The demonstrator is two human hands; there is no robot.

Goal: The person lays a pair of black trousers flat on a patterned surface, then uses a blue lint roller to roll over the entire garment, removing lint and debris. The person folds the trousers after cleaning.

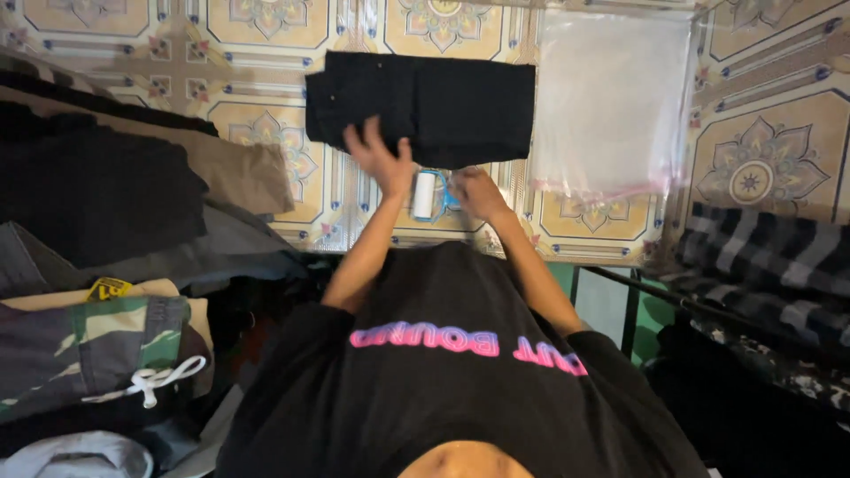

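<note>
Head view, looking straight down, and starting at the left edge of the tiled floor (266, 35) we've got a heap of clothes (97, 292) waiting: dark pieces on top, a tan one, grey ones, and a camouflage garment with a white drawstring (150, 382) at the near corner. None of that pile looks touched right now. Moving in, the left hand (381, 159) is down on the near edge of the folded black garment (425, 106), fingers spread and flat on the cloth, pressing rather than gripping, so the grip there is wide, holding nothing. That garment lies squared up in a neat rectangle toward the far edge of the floor, so the folding looks done. Just beside it, between the two hands, lies a small white roll with a blue holder (428, 195), probably tape or a lint roller; I can't tell which. The right hand (476, 193) sits right against it, curled down, and whether its grip has closed on the roll I cannot tell. Further right, a clear plastic bag (611, 97) lies flat and empty, touching the garment's right side; nothing has gone inside it yet, by the look of it. At the right edge, a checked dark fabric (761, 265) is stacked apart.
</note>
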